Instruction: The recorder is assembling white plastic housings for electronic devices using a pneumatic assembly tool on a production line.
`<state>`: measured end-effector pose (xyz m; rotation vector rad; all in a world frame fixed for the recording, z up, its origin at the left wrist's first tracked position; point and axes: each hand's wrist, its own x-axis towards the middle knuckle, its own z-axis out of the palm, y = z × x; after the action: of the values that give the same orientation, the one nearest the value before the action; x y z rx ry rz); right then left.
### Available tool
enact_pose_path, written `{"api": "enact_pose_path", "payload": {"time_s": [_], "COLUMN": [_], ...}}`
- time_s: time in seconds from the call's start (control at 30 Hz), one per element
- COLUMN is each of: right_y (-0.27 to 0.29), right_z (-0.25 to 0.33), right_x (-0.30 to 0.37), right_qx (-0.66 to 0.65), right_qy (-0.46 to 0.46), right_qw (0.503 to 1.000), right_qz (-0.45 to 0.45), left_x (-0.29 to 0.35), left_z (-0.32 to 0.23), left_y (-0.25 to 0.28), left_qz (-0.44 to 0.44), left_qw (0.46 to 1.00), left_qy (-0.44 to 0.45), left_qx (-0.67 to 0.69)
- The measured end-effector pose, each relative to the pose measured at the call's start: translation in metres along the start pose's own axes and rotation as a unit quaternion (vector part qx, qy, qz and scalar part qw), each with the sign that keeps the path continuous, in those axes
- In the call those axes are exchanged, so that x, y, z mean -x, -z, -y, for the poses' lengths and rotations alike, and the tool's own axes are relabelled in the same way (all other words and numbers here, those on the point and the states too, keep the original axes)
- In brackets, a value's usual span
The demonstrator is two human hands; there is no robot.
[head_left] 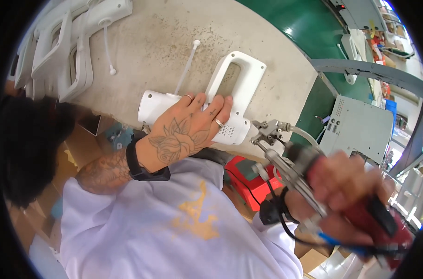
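A white plastic housing (248, 79) with a looped handle lies on the worktable, a thin translucent tube (188, 65) with a round tip standing out from its far side. Across its body rests my left hand (179, 132), fingers bent over the plastic and holding it; the thumb is hidden. In my right hand (344, 186), blurred by motion, is a red power screwdriver (397, 228) gripped around its body. The metal nose assembly (269, 132) of the screwdriver, with a clear hose attached, is beside the housing's right end; whether they touch I cannot tell.
Several similar white housings (58, 56) are piled at the far left of the worktable (151, 28). A grey metal box (358, 128) and a curved grey frame bar (374, 69) stand to the right. Near my body is a red device (244, 179) with a cable.
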<state>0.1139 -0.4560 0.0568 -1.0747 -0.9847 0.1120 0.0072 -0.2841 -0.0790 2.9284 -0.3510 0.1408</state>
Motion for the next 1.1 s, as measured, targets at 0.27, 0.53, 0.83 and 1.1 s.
{"api": "enact_pose_path", "payload": {"time_s": [0.27, 0.53, 0.83, 1.1], "right_y": [-0.012, -0.009, -0.006, -0.009], "right_z": [0.001, -0.018, -0.036, -0.025], "right_x": [0.003, 0.004, 0.011, 0.005], "right_qx": [0.028, 0.003, -0.019, -0.022], "right_qy": [0.016, -0.022, -0.033, -0.013], "right_qw": [0.999, 0.999, 0.998, 1.0], "right_qz": [-0.009, 0.027, 0.049, -0.016], "left_x": [0.003, 0.006, 0.005, 0.009], "left_z": [-0.004, -0.003, -0.002, -0.006], "left_y": [0.005, -0.001, 0.003, 0.002], "left_qz": [0.002, 0.004, -0.019, -0.017], "left_qw": [1.0, 1.0, 1.0, 1.0], "left_qy": [-0.002, 0.0, -0.017, -0.01], "left_qx": [0.006, 0.001, -0.002, 0.007]}}
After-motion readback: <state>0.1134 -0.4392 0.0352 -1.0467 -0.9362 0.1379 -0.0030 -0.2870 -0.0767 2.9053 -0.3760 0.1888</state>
